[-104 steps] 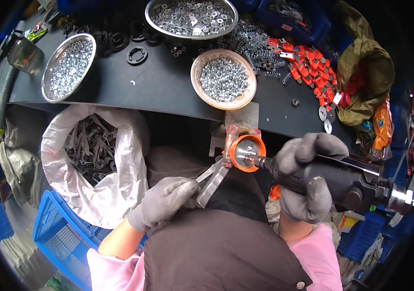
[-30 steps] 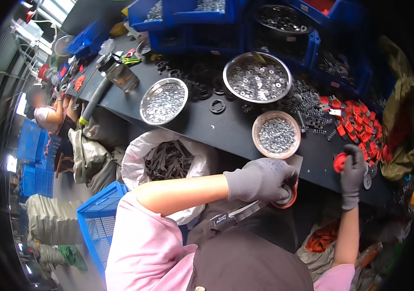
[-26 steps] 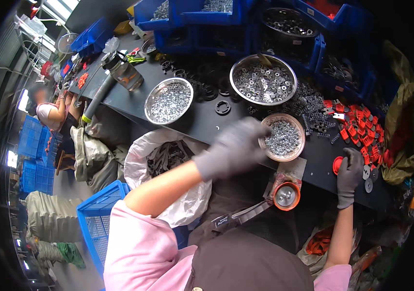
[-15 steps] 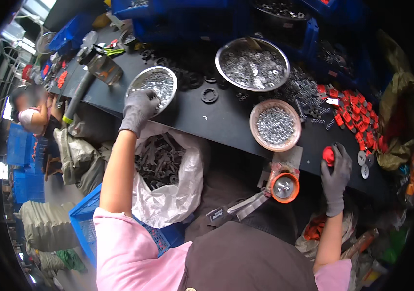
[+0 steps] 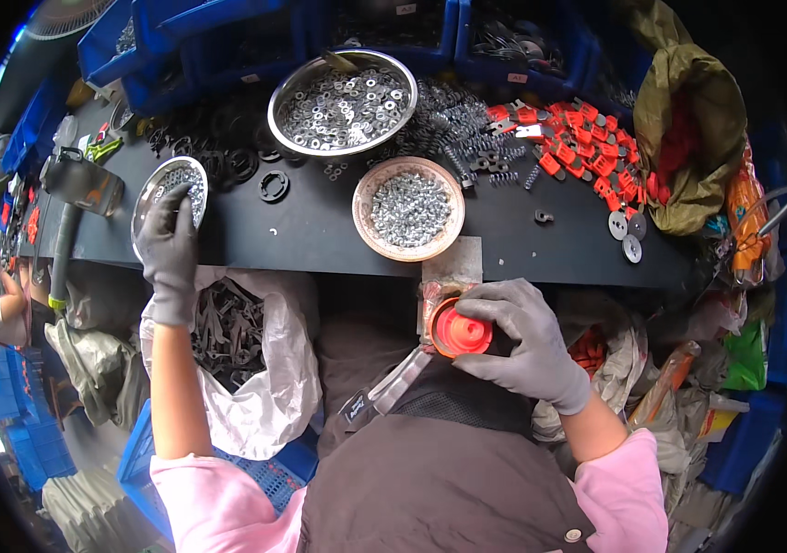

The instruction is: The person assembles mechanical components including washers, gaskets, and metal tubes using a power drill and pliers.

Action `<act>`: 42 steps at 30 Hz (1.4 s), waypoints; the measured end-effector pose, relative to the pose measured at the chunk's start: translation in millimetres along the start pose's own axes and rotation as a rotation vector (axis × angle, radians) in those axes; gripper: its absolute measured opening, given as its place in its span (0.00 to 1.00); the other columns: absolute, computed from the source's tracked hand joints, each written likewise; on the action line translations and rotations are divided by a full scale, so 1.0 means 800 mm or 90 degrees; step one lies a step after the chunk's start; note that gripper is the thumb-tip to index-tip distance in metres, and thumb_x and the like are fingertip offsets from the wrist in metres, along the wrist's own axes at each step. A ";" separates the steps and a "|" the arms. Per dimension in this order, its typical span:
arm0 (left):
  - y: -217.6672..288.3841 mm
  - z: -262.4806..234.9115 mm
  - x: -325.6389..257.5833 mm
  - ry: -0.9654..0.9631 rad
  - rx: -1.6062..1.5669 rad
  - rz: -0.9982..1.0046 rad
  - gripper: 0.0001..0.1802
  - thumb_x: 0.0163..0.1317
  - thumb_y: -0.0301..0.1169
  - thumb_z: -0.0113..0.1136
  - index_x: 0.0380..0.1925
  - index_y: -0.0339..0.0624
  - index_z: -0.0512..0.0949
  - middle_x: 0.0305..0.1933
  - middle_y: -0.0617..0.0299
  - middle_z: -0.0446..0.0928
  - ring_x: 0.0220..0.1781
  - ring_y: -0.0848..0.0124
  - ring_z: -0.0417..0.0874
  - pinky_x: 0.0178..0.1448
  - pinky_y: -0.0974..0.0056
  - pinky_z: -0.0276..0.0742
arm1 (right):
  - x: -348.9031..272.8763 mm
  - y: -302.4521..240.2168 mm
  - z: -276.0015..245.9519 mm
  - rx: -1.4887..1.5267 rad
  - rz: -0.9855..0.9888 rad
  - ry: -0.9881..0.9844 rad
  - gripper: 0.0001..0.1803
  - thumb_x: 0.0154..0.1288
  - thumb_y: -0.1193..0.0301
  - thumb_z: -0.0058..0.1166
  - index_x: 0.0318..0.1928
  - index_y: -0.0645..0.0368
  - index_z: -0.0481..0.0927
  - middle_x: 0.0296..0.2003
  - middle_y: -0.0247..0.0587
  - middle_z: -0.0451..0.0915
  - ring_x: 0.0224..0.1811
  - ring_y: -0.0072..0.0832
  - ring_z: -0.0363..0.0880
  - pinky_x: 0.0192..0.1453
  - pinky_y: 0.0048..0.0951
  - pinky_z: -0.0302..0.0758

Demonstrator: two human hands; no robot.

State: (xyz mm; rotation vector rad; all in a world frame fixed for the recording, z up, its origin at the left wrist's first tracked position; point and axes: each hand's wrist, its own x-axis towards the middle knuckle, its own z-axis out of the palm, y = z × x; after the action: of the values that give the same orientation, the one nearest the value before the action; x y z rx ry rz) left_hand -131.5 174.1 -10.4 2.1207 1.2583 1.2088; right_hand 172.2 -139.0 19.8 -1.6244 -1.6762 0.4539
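Observation:
My right hand [image 5: 527,346], in a grey glove, grips a red round plastic part [image 5: 467,334] with a stepped centre. It is held at the orange-rimmed round fixture [image 5: 434,323] by the table's front edge; whether it is seated there I cannot tell. At the left, my gloved left hand [image 5: 170,253] reaches over the near side of a metal bowl [image 5: 142,210] of small shiny parts. Its fingers are drawn together, and anything between them is hidden.
A patterned plate [image 5: 362,221] of small metal pieces and a larger bowl [image 5: 276,124] of washers stand on the dark table [image 5: 320,244]. Springs [image 5: 467,138] and red clips [image 5: 587,152] lie to the right. Below hangs a white sack [image 5: 287,387] of dark parts.
My right hand has brought the red part leftward from the table's right side to the fixture. My left hand stays at the metal bowl. The whole view has swung to the right.

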 end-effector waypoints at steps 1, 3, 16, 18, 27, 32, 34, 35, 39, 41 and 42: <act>0.026 0.012 -0.013 -0.010 -0.153 -0.064 0.10 0.62 0.26 0.61 0.43 0.38 0.83 0.41 0.58 0.84 0.42 0.72 0.83 0.49 0.67 0.77 | -0.002 0.000 0.003 -0.045 -0.023 0.011 0.28 0.44 0.61 0.71 0.48 0.56 0.80 0.48 0.39 0.78 0.45 0.38 0.76 0.53 0.38 0.69; 0.126 0.032 -0.042 -0.146 -0.300 -0.219 0.09 0.63 0.25 0.61 0.42 0.38 0.83 0.40 0.62 0.83 0.41 0.76 0.82 0.45 0.69 0.78 | -0.005 0.001 0.004 -0.076 -0.021 0.031 0.28 0.44 0.61 0.71 0.48 0.55 0.80 0.48 0.38 0.78 0.45 0.38 0.75 0.51 0.39 0.68; 0.236 0.096 -0.132 -0.484 -0.019 0.558 0.17 0.44 0.32 0.68 0.38 0.53 0.82 0.34 0.66 0.78 0.35 0.69 0.81 0.35 0.64 0.76 | -0.016 0.000 0.020 -0.132 -0.027 0.104 0.32 0.40 0.59 0.71 0.51 0.50 0.79 0.45 0.37 0.74 0.47 0.38 0.73 0.50 0.42 0.67; 0.234 0.095 -0.133 -0.463 0.020 0.610 0.17 0.44 0.34 0.68 0.39 0.53 0.82 0.36 0.68 0.78 0.35 0.70 0.81 0.35 0.64 0.76 | -0.012 0.009 0.014 -0.038 -0.037 0.062 0.29 0.42 0.63 0.69 0.50 0.52 0.80 0.47 0.39 0.74 0.46 0.40 0.74 0.52 0.41 0.70; 0.219 0.100 -0.151 -0.486 0.071 0.511 0.20 0.44 0.37 0.70 0.41 0.56 0.82 0.39 0.71 0.76 0.38 0.71 0.80 0.38 0.64 0.77 | -0.012 0.002 -0.001 -0.004 -0.058 0.063 0.22 0.44 0.72 0.64 0.45 0.54 0.80 0.50 0.41 0.77 0.50 0.43 0.74 0.57 0.41 0.70; 0.222 0.073 -0.144 -0.400 -0.089 0.513 0.24 0.43 0.32 0.73 0.45 0.47 0.81 0.43 0.61 0.78 0.40 0.63 0.81 0.42 0.59 0.78 | -0.028 0.015 -0.033 0.330 -0.003 0.172 0.18 0.49 0.71 0.62 0.09 0.56 0.69 0.35 0.45 0.82 0.47 0.39 0.77 0.54 0.38 0.71; 0.215 0.068 -0.149 -0.346 -0.180 0.374 0.27 0.43 0.28 0.72 0.48 0.38 0.78 0.43 0.55 0.78 0.42 0.60 0.80 0.45 0.56 0.77 | -0.034 0.015 -0.030 0.288 0.026 0.204 0.09 0.53 0.66 0.59 0.28 0.60 0.80 0.44 0.49 0.80 0.50 0.38 0.76 0.56 0.37 0.71; 0.210 0.065 -0.155 -0.362 -0.178 0.305 0.25 0.46 0.26 0.69 0.48 0.36 0.78 0.43 0.54 0.77 0.42 0.59 0.80 0.44 0.58 0.77 | -0.029 0.007 -0.025 0.218 0.050 0.226 0.14 0.54 0.64 0.59 0.37 0.61 0.82 0.48 0.50 0.78 0.51 0.38 0.76 0.57 0.37 0.71; 0.172 0.104 -0.213 -0.361 -0.361 -0.085 0.18 0.58 0.24 0.59 0.50 0.33 0.77 0.46 0.56 0.77 0.42 0.72 0.78 0.47 0.66 0.76 | -0.027 0.016 0.011 0.027 0.038 0.101 0.41 0.49 0.60 0.64 0.64 0.62 0.69 0.61 0.54 0.68 0.57 0.46 0.72 0.63 0.43 0.68; 0.146 0.134 -0.229 -0.382 -0.428 -0.344 0.16 0.64 0.26 0.55 0.52 0.34 0.76 0.46 0.59 0.78 0.44 0.75 0.78 0.51 0.69 0.74 | -0.018 0.015 0.006 0.000 0.020 0.146 0.26 0.51 0.64 0.61 0.51 0.63 0.79 0.53 0.52 0.76 0.54 0.47 0.74 0.60 0.43 0.69; 0.143 0.150 -0.227 -0.373 -0.453 -0.492 0.16 0.66 0.29 0.54 0.53 0.38 0.75 0.43 0.62 0.80 0.43 0.76 0.79 0.50 0.70 0.74 | -0.025 0.031 -0.006 0.057 -0.002 0.156 0.16 0.52 0.67 0.59 0.40 0.62 0.81 0.46 0.49 0.79 0.52 0.45 0.75 0.58 0.41 0.70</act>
State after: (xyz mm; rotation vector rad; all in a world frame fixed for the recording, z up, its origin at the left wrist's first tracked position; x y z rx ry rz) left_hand -14.2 -28.6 -84.9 1.1468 0.9987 0.5047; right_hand 191.7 -155.8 0.2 -1.5441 -1.4563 0.3092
